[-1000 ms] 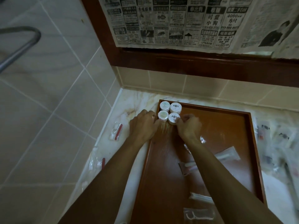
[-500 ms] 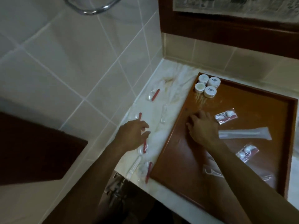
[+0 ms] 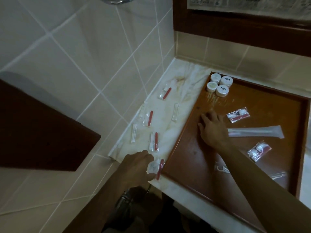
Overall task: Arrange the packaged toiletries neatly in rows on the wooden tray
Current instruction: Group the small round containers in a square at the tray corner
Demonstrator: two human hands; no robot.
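Head view: marble desk [image 3: 170, 130], wooden tray [image 3: 188, 145] at right of frame.
Left hand [image 3: 138, 167]: lower centre, fingers curled round a clear packet with red strip [image 3: 155, 167] at desk's near edge.
Right hand [image 3: 213, 130]: flat on tray, fingers spread, holding nothing.
Round white jars [image 3: 219, 84]: four clustered in tray's upper-left corner.
Long wrapped packet [image 3: 255, 133]: on tray, beside right hand.
Loose packets [image 3: 154, 142]: scattered on desk left of tray.

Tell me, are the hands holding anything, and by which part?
The left hand pinches a clear packet with a red stick at its white end, on the counter beside the wooden tray. The right hand rests flat on the tray, holding nothing.
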